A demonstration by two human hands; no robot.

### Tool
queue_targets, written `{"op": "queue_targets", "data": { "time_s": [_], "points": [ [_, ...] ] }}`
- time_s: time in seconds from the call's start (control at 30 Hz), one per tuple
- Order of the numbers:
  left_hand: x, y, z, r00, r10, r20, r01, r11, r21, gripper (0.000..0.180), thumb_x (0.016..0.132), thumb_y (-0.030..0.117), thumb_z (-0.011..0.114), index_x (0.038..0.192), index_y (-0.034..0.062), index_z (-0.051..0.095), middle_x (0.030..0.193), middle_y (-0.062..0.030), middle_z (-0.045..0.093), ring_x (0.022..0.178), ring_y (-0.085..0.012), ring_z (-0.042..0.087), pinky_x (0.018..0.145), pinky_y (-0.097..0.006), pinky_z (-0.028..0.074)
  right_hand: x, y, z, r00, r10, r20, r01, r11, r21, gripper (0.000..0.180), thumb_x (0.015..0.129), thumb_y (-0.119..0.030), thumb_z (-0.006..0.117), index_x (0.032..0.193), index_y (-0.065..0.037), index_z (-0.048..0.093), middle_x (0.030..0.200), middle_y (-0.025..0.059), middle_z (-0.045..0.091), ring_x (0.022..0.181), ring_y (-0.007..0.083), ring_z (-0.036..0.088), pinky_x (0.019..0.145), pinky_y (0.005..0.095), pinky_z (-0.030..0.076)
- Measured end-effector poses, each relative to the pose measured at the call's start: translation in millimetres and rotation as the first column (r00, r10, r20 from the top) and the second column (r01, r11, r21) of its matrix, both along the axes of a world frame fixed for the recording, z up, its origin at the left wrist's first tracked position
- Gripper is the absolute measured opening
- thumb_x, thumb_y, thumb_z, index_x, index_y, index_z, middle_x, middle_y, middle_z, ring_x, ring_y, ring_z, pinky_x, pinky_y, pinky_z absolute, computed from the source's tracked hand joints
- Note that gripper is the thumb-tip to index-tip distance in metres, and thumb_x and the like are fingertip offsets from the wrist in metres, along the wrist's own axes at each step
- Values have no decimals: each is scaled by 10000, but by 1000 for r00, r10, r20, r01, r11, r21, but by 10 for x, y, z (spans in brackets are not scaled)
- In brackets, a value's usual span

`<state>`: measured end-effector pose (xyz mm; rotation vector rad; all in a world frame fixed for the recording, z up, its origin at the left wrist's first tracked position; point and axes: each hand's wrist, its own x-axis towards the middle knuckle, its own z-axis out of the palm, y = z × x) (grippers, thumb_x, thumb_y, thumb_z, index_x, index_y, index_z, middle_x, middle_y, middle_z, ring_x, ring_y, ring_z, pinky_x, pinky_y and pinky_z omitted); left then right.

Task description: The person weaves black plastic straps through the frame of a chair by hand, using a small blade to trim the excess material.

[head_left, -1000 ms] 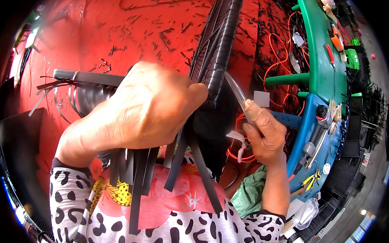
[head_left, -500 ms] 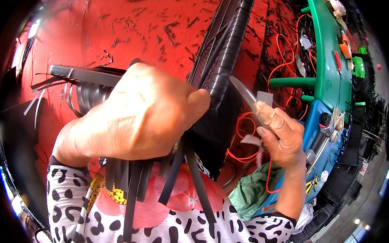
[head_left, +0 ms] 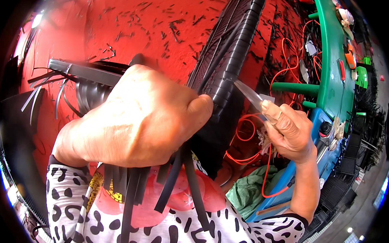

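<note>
My left hand [head_left: 139,113] is closed, knuckles up, with its thumb against the rim of a black woven panel [head_left: 231,58]. Most of its fingers are hidden beneath the hand. Flat black strips [head_left: 168,187] hang down below it, in front of the patterned shirt. Between finger and thumb, my right hand [head_left: 290,131] grips a pointed pale blade [head_left: 249,94]. The blade's tip lies close by the wrapped black rim; I cannot tell whether it touches. Pale wraps cover a fingertip of this hand.
Short black scraps litter the red surface [head_left: 121,16]. To the right stand a green stool [head_left: 330,49] and a blue one [head_left: 286,189], tools on top. A red-orange hose [head_left: 244,159] loops beside crumpled green cloth [head_left: 250,192]. More black strips [head_left: 84,75] lie left.
My right hand and the blade have shifted slightly right and up in view. The stools and panel also sit a little further right. My left hand keeps its closed hold.
</note>
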<state>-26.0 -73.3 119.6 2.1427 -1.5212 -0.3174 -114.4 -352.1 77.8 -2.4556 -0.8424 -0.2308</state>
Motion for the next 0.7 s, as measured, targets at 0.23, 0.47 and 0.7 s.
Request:
{"op": "queue_targets", "data": {
  "time_s": [0.23,0.47,0.7],
  "points": [
    [-7,-12,-34,1000,10,5,-10,998,-69,322,612,19,626,918,-62,567,533,-96,494,409,-281,500,361,-372,372,-124,64,-48,878,21,-479,237,849,472,446,697,132,608,1129,25,585,1027,143,637,815,156,633,710,215,492],
    [-12,-17,-32,1000,10,14,-9,998,-66,326,607,17,627,919,-54,566,535,-96,497,410,-278,504,362,-368,376,2,12,269,837,-21,-547,190,948,255,445,698,143,597,1128,30,586,1103,132,632,887,164,634,769,204,478],
    [-22,-16,-21,1000,9,-2,-9,1000,-14,338,596,14,621,922,-55,565,542,-98,502,416,-277,509,365,-368,380,48,-24,147,869,51,-492,146,924,353,493,673,153,584,1140,-6,596,970,116,664,663,138,607,560,218,474]
  ]
}}
